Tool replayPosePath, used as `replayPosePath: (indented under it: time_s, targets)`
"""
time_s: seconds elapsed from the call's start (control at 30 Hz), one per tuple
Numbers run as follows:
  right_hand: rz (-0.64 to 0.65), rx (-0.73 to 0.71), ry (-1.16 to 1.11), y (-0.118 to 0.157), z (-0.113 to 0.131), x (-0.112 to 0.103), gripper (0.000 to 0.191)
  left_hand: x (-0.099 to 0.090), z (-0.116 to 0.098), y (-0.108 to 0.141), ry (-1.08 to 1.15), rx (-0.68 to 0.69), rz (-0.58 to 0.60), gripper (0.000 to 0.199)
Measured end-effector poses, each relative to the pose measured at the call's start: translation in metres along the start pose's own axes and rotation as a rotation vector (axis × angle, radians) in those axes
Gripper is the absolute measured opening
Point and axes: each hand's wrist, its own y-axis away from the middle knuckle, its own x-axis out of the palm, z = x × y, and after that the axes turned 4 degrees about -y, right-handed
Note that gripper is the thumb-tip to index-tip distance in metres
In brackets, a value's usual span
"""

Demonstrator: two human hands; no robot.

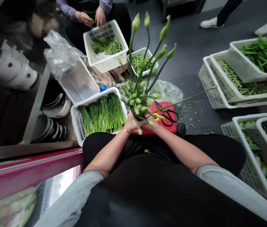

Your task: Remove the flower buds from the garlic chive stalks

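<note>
Black garment, bottom centre. Bunch of budded stems, frame centre; left hand, right hand, fingers closed round base, tips hidden. Probably light, springy, buds bruisable; best grip: low stems. Scissors on red surface beside.

Left hand beside right hand, forearms converging

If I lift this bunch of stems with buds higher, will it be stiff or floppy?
The bunch is probably springy but fairly stiff: its tall stems stand above the left hand and right hand with little droop. It should be light, being thin stems and small buds. Loose stems may slip out, since one sticks out sideways.
</note>
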Motion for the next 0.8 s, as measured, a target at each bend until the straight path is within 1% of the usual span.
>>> replayPosePath:
  time_s: [0.07,0.13,0.23,0.3,0.33,0.4,0.47,0.57,0.6,0.63,0.67,0.7,0.73,0.8]
  targets:
    - [0.019,0.042,0.036,0.001,0.005,-0.002,0.025,0.000,-0.002,-0.001,0.031,-0.037,-0.065,0.049]
    - [0.037,0.081,0.057,0.005,0.011,-0.003,0.029,0.002,-0.003,-0.002,0.114,-0.096,-0.135,0.047]
    - [0.044,0.083,0.039,0.010,0.018,-0.002,0.052,0.004,-0.010,-0.003,0.294,-0.176,-0.236,0.048]
    - [0.016,0.025,-0.050,0.009,0.020,-0.004,0.067,0.002,-0.019,-0.004,0.376,-0.185,-0.275,0.048]
    - [0.005,-0.007,-0.114,0.007,0.021,-0.006,0.071,0.001,-0.025,-0.005,0.397,-0.175,-0.279,0.048]
    - [0.028,-0.045,-0.254,0.001,0.022,-0.012,0.075,-0.004,-0.038,-0.007,0.416,-0.149,-0.245,0.047]
    - [0.140,-0.021,-0.383,-0.005,0.023,-0.020,0.072,-0.011,-0.049,-0.008,0.426,-0.133,-0.145,0.048]
    - [0.463,0.081,-0.662,-0.005,0.028,-0.030,0.064,-0.020,-0.055,-0.013,0.449,-0.143,0.044,0.053]
    - [0.565,0.120,-0.777,-0.002,0.031,-0.033,0.062,-0.022,-0.054,-0.014,0.462,-0.153,0.085,0.055]
    - [0.639,0.158,-0.887,0.001,0.034,-0.034,0.062,-0.023,-0.052,-0.015,0.479,-0.165,0.106,0.057]
    - [0.679,0.198,-0.978,0.005,0.037,-0.036,0.063,-0.024,-0.050,-0.016,0.499,-0.179,0.108,0.058]
    - [0.689,0.242,-1.043,0.010,0.040,-0.036,0.063,-0.023,-0.048,-0.016,0.519,-0.197,0.099,0.058]
    - [0.686,0.285,-1.081,0.014,0.041,-0.036,0.064,-0.021,-0.046,-0.016,0.536,-0.220,0.089,0.057]
    - [0.690,0.361,-1.088,0.019,0.041,-0.036,0.065,-0.017,-0.042,-0.015,0.553,-0.287,0.047,0.052]
